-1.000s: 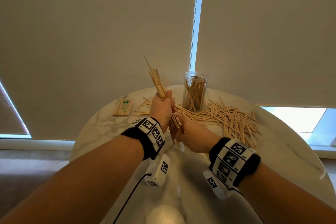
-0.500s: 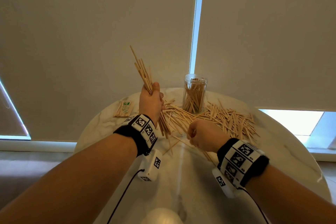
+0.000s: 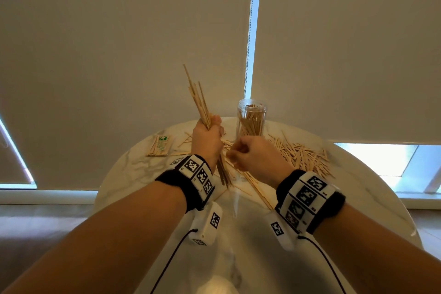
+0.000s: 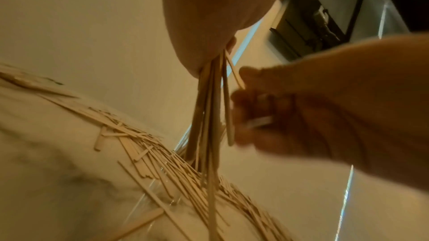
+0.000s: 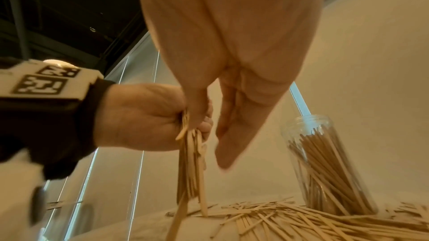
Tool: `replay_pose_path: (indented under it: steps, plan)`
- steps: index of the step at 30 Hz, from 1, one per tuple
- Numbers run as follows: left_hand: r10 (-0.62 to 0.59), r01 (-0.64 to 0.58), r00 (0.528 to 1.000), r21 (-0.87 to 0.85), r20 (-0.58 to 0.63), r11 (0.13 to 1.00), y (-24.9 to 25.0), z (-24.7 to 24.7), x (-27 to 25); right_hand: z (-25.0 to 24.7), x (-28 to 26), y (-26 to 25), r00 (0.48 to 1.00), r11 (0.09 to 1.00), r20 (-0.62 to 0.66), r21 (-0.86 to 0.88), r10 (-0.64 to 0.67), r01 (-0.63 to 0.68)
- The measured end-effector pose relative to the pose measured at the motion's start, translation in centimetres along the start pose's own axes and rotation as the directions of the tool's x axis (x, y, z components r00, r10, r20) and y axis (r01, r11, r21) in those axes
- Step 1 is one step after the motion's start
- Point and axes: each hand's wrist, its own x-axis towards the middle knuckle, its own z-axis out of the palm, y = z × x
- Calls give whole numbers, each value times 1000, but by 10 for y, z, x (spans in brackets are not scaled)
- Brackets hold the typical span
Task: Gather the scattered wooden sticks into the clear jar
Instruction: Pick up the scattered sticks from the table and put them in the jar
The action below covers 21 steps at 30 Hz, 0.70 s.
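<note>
Two hands meet above a round marble table (image 3: 353, 198). The left hand (image 3: 207, 141) is clenched round a bundle (image 3: 200, 105) of wooden sticks, held nearly upright and tilted a little left; its upper ends fan out over the fist and its lower ends hang out below, close to the tabletop. In the left wrist view most of the fist is cut off by the top edge, and only the hanging ends show clearly. The right hand (image 3: 254, 154) sits just beside the bundle with its fingers curled. From the head view its fingertips are hidden behind the knuckles; the left wrist view shows them at the bundle's lower ends, with a pale sliver between them, but blur makes it impossible to say whether they pinch a stick or only touch the bundle, so I cannot tell its state.

Behind the hands stands the jar (image 3: 251, 118), upright and uncapped, already partly filled with sticks leaning inside it. Its base is hidden behind the right hand in the head view. Loose sticks (image 3: 300, 155) lie heaped right of the jar and spread under both hands, part of the heap covered by the wrists. At the table's far left lies a small packet (image 3: 160, 145) of sticks, its green print too small to read.
</note>
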Motion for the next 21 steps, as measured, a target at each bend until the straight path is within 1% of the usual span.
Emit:
replay_pose_path:
  steps: [1, 2, 3, 4, 5, 7, 8, 9, 11, 12, 13, 15, 17, 19, 20, 21]
  plan:
    - [-10, 9, 1000, -38, -29, 999, 3, -2, 3, 1, -4, 2, 993, 995, 100, -90, 62, -53]
    - [-26, 21, 998, -82, -53, 996, 5, -4, 6, 3, -9, 4, 970, 976, 204, -196, 133, -93]
    - [-40, 31, 997, -125, -68, 992, 7, -6, 8, 6, -14, 5, 936, 957, 293, -266, 196, -118]
    - [-49, 37, 996, -158, -75, 987, 9, -7, 9, 10, -17, 7, 908, 952, 348, -274, 233, -140]
    - [-55, 41, 996, -181, -76, 983, 10, -7, 9, 13, -19, 10, 898, 960, 370, -230, 238, -160]
    - [-57, 41, 996, -197, -73, 980, 11, -7, 9, 14, -19, 17, 912, 976, 351, -124, 212, -179]
    - [-56, 40, 996, -199, -73, 979, 13, -9, 8, 13, -19, 20, 914, 977, 348, -103, 211, -187]
    - [-59, 43, 995, -204, -76, 978, 16, -12, 10, 10, -20, 22, 906, 975, 362, -97, 220, -198]
    - [-72, 49, 993, -223, -94, 974, 20, -20, 16, 3, -23, 26, 878, 965, 402, -144, 260, -220]
    - [-73, 48, 992, -226, -105, 973, 21, -25, 19, -1, -24, 30, 872, 958, 402, -180, 280, -225]
    - [-71, 45, 991, -223, -112, 974, 21, -29, 21, -5, -23, 33, 877, 952, 380, -204, 293, -229]
    - [-82, 62, 993, -206, -90, 977, 16, -32, 19, -10, -19, 37, 923, 959, 280, -180, 265, -220]
    - [-117, 113, 993, -167, -15, 979, 7, -28, 11, -11, -15, 32, 970, 983, 170, -82, 174, -162]
    - [-153, 160, 985, -105, 76, 981, -2, -19, -2, -7, -11, 21, 991, 996, 108, 9, 84, -85]
    - [-162, 171, 980, -73, 120, 983, -6, -13, -9, -3, -9, 15, 995, 999, 86, 22, 48, -50]
    - [-161, 167, 974, -29, 157, 985, -9, -8, -14, 1, -8, 10, 998, 1000, 62, -14, 17, -17]
